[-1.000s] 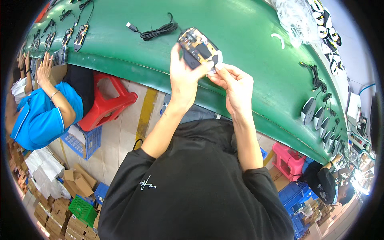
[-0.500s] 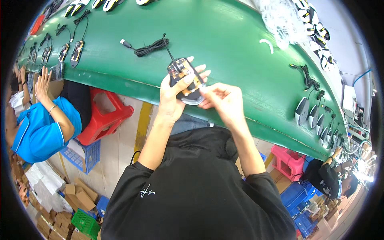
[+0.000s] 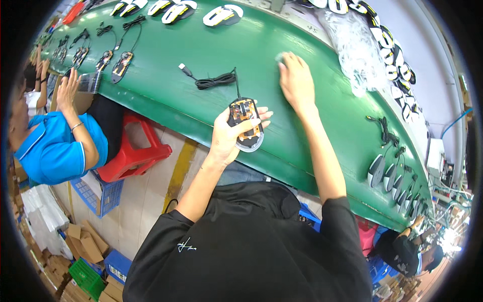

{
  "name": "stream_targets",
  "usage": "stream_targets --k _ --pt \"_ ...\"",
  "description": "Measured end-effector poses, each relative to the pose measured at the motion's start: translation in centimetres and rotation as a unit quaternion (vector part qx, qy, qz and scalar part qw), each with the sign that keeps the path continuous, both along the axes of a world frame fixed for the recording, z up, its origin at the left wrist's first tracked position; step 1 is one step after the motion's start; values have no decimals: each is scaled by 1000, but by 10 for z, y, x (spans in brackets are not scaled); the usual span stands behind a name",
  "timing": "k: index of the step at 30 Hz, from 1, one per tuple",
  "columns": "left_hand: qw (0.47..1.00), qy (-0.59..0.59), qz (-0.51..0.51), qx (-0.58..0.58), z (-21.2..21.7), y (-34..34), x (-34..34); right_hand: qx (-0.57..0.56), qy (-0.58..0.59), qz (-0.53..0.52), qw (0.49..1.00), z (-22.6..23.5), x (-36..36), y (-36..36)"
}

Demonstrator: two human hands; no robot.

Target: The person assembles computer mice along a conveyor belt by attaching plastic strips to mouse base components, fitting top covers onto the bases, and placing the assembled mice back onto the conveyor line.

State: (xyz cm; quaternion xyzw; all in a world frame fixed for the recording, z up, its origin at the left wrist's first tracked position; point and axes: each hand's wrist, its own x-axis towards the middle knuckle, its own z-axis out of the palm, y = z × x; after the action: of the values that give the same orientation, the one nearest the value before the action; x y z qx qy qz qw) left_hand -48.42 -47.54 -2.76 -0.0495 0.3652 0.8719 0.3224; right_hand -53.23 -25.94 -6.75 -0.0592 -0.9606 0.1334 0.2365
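Observation:
My left hand [image 3: 224, 132] holds an opened wired computer mouse [image 3: 245, 120] just above the green table. Its thumb lies across the exposed orange circuit board, with fingers behind. A clear curved rim shows at the end of the mouse toward me, and the black cable [image 3: 215, 80] runs from the other end, its bundled coil lying on the table. Farther out and to the right, my right hand [image 3: 298, 83] is low over the table, fingers bent together. Something small and pale shows at its fingertips; I cannot make out what.
Open mice [image 3: 122, 66] with cables lie at the left of the green table [image 3: 166, 108]. White-and-black mouse shells [image 3: 223, 16] line the far edge. A clear plastic bag [image 3: 347, 50] lies far right; more mice [image 3: 376, 171] stand at right. A person in blue [image 3: 60, 146] sits left.
My right hand has left the mouse and reached forward over the table. The left hand still holds the mouse. The whole view has shifted, showing more of the table's far edge.

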Motion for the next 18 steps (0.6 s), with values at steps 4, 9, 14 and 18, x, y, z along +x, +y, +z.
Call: stream_targets --k 4,9,14,18 --pt "1000 1 14 18 -1 -16 -2 74 96 163 979 2 -133 -37" --pt "988 -42 -27 145 9 -18 -2 102 -260 296 913 18 -255 3" --pt "937 -152 -35 314 0 -27 -7 -38 -129 141 981 47 -175 22" --pt "947 -146 -35 284 -9 -18 -12 -274 -69 -13 959 99 -10 -21"
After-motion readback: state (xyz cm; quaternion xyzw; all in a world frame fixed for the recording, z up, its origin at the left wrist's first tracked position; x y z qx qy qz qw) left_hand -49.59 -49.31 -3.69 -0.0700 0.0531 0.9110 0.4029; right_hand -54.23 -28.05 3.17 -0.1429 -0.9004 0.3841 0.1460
